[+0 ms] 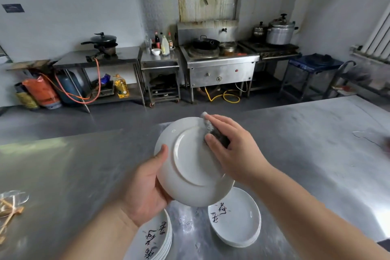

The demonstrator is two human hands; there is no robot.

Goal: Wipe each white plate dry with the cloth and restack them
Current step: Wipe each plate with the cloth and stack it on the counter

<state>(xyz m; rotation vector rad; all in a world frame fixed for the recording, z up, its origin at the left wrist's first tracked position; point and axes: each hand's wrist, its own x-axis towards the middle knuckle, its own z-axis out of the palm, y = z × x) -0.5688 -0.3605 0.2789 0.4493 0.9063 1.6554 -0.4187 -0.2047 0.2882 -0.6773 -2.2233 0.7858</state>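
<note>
The left hand point(145, 186) grips the white plate point(191, 162) by its rim, bottom side up, above the counter point(306, 154). The right hand point(228, 145) pinches the cloth point(213, 131) against its far edge.

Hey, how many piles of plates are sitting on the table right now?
2. The left pile lies under the left hand and its wrist, partly hidden; the right pile lies beside it, below the held plate. Plates within each cannot be counted.
</note>
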